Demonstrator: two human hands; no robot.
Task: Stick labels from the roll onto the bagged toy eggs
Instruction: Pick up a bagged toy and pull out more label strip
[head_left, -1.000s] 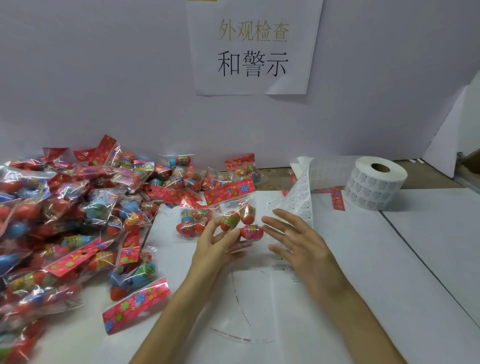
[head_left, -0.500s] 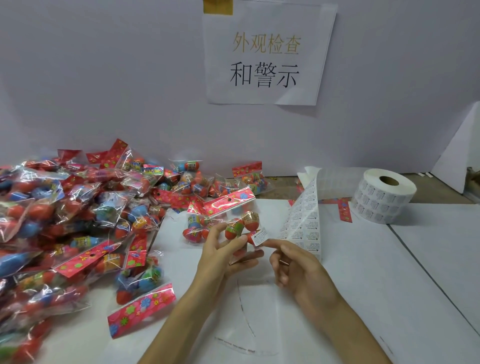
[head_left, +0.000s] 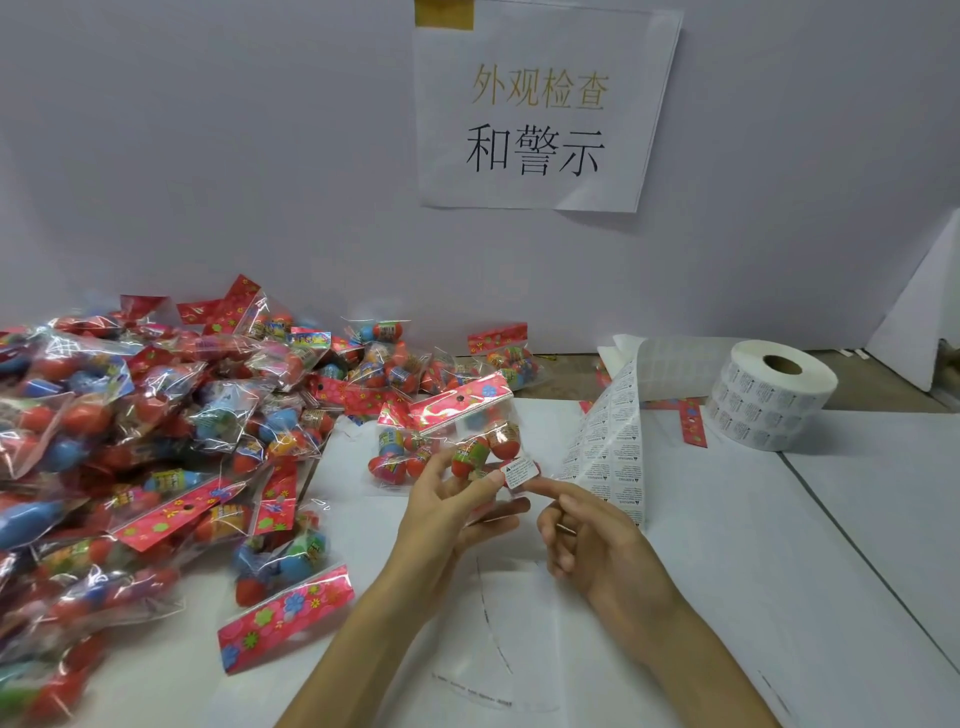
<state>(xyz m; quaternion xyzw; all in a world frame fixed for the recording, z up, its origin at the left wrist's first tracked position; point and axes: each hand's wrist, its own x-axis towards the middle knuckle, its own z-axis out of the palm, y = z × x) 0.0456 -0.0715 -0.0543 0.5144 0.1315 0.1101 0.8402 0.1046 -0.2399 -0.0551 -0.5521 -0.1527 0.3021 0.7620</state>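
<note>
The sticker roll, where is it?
In the head view the sticker roll sits at the far right of the table, near the back wall, just right of its unrolled label strip.

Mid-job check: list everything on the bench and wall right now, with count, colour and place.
bagged toy eggs: a pile, too many to count, clear bags with red headers, table left.
held bag: one, clear with red header, centre, raised off the table.
label: one, white, at the held bag's lower right corner.
label strip: one, white, curling from the roll toward centre.
label roll: one, white, back right.
red header card: at least one, loose, beside the roll.
sign: one, white paper, on the wall.
yellow tape: one piece, at the sign's top.
table: white.
left hand: grips the held bag.
right hand: index fingertip touches the label.
</note>
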